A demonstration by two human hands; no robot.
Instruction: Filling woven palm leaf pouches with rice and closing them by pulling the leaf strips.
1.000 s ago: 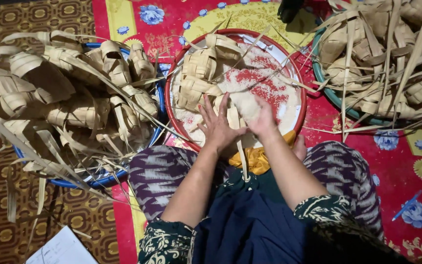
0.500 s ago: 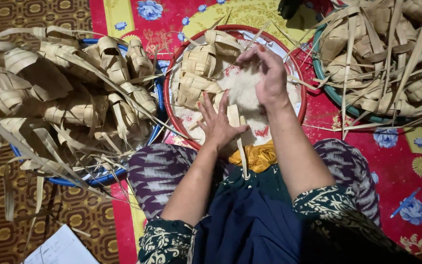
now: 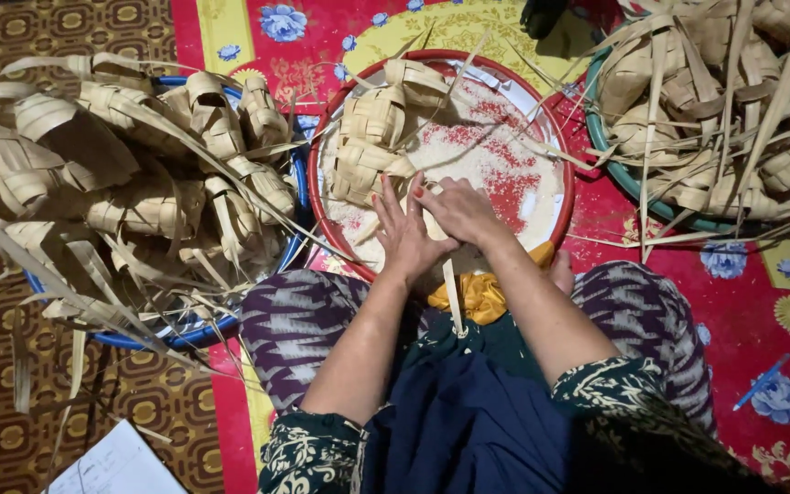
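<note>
Both hands meet over the near rim of the red rice tray [image 3: 555, 160]: left hand [image 3: 402, 233] and right hand [image 3: 461, 212] clasp a woven palm-leaf pouch [image 3: 433, 224] between them, its leaf strip [image 3: 452, 297] dangling toward the lap.

Both hands [image 3: 432, 224] on leaf pouch [image 3: 438, 230] over rice tray [image 3: 560, 174]

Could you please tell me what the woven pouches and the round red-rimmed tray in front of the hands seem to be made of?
Woven pouches: flat, pale tan strips plaited over and under with loose ends trailing, so probably dried palm leaf, matte. Red-rimmed tray: thin, smooth, slightly glossy rim with a white inside, so painted metal or plastic; I cannot tell which. White grains, likely raw rice, cover it.
</note>
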